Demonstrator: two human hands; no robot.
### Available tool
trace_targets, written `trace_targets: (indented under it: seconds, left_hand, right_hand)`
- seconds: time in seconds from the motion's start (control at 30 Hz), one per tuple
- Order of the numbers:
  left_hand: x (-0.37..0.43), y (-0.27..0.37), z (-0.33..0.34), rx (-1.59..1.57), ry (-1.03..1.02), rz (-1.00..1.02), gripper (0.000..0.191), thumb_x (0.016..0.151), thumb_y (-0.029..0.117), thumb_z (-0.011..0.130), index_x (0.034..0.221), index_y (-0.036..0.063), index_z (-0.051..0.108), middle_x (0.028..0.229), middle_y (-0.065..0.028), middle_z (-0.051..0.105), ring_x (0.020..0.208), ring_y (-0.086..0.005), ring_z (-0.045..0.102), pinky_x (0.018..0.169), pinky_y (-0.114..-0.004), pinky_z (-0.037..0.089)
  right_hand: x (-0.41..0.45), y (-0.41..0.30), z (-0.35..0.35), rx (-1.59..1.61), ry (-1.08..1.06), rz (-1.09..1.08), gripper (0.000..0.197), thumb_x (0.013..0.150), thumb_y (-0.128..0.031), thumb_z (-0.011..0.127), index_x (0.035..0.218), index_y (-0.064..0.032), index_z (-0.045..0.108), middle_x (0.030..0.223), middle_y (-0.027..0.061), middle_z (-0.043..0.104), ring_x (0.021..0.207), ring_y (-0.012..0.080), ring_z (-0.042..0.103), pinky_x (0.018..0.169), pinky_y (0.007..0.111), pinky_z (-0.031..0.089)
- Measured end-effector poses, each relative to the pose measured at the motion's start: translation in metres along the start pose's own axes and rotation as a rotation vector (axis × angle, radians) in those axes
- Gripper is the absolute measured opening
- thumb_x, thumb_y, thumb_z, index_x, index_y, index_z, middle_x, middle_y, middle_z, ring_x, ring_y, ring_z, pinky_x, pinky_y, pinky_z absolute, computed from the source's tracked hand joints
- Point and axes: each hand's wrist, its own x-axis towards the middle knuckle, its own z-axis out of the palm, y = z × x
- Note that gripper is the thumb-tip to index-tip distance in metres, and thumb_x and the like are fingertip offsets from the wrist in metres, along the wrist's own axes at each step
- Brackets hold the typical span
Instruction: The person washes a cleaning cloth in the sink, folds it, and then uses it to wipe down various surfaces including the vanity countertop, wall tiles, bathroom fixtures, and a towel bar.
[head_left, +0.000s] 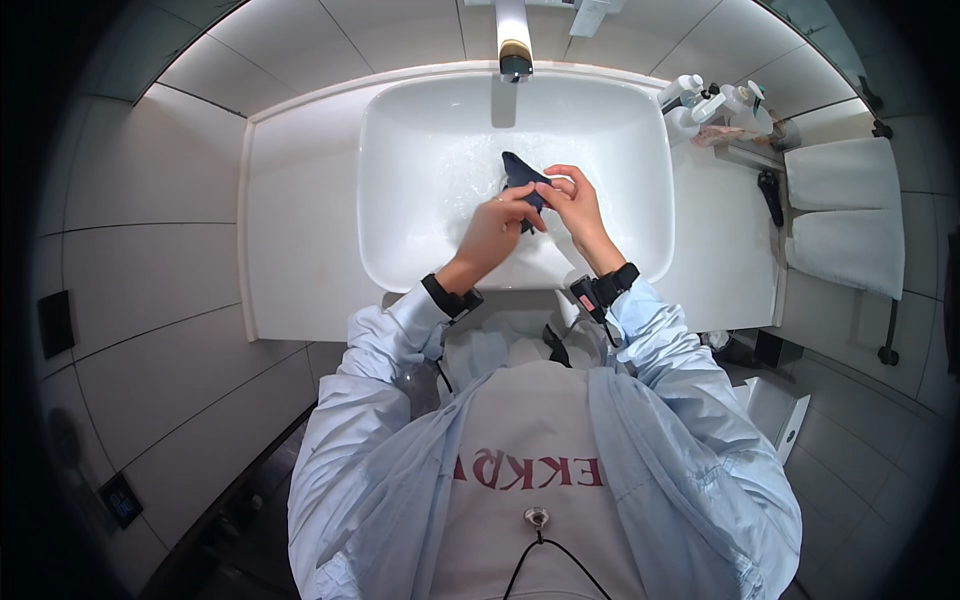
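A small dark navy cloth (520, 171) hangs over the basin, its pointed top standing up between my hands. My left hand (495, 225) reaches in from the left with thumb and fingers at the cloth's near side. On the other side, my right hand (576, 201) pinches the cloth's right edge between thumb and fingers. Below both hands is the white washbasin (412, 180), with rippling water on its bottom. Part of the cloth is hidden behind my left fingers. The chrome faucet (514, 45) projects over the basin's far edge.
Several pump bottles (694, 112) crowd the counter's back right corner. A black handheld item (769, 198) lies at the right, near white towels (844, 202) on a wall rail. The white counter (307, 217) extends left to a tiled wall. Black wrist devices (450, 297) with cables sit on both wrists.
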Motion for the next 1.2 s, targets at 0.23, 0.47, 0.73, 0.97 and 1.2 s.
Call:
trace_targets:
  seconds: [0.23, 0.47, 0.73, 0.97, 1.2]
  left_hand:
    - [0.027, -0.014, -0.004, -0.260, 0.213, -0.238, 0.082, 0.067, 0.016, 0.081, 0.133, 0.0027, 0.034, 0.132, -0.0157, 0.042, 0.127, -0.0262, 0.036, 0.101, -0.035, 0.035]
    - [0.038, -0.027, -0.005, -0.742, -0.110, -0.377, 0.055, 0.080, 0.015, 0.069, 0.126, 0.0021, 0.043, 0.107, -0.0072, 0.057, 0.098, -0.0140, 0.057, 0.083, -0.028, 0.047]
    - [0.037, -0.008, 0.006, -1.376, 0.133, -0.469, 0.038, 0.088, 0.019, 0.050, 0.121, 0.0014, 0.045, 0.108, -0.0109, 0.056, 0.096, -0.0224, 0.059, 0.082, -0.034, 0.048]
    - [0.044, -0.055, 0.034, -1.456, 0.578, -0.526, 0.045, 0.090, 0.036, 0.055, 0.109, -0.0033, 0.047, 0.107, -0.0145, 0.054, 0.091, -0.0205, 0.058, 0.082, -0.033, 0.048]
    - [0.056, -0.023, 0.044, -0.901, 0.857, -0.374, 0.037, 0.093, 0.031, 0.051, 0.107, -0.0025, 0.057, 0.091, -0.0079, 0.062, 0.078, -0.0114, 0.058, 0.070, -0.024, 0.047]
  right_hand:
    - [0.003, -0.050, 0.001, 0.016, -0.137, -0.018, 0.030, 0.083, -0.003, 0.063, 0.110, -0.0050, 0.052, 0.092, 0.0065, 0.064, 0.081, 0.0106, 0.062, 0.070, 0.022, 0.048]
    - [0.009, -0.071, -0.001, 0.013, -0.140, -0.053, 0.032, 0.088, -0.007, 0.058, 0.120, -0.0065, 0.055, 0.099, 0.0023, 0.063, 0.083, 0.0070, 0.057, 0.076, 0.020, 0.048]
    - [-0.008, -0.019, -0.008, -0.820, -0.053, -0.368, 0.027, 0.079, -0.001, 0.057, 0.105, -0.0043, 0.061, 0.096, 0.0117, 0.063, 0.086, 0.0242, 0.059, 0.076, 0.031, 0.048]
    - [-0.007, 0.013, 0.007, -0.996, -0.187, -0.589, 0.064, 0.063, -0.007, 0.071, 0.118, 0.0034, 0.039, 0.115, 0.0243, 0.049, 0.117, 0.0390, 0.042, 0.089, 0.037, 0.044]
    - [0.006, 0.016, 0.034, -0.711, -0.029, -0.319, 0.072, 0.068, 0.002, 0.066, 0.124, 0.0004, 0.022, 0.100, 0.0257, 0.058, 0.093, 0.0447, 0.059, 0.075, 0.041, 0.050]
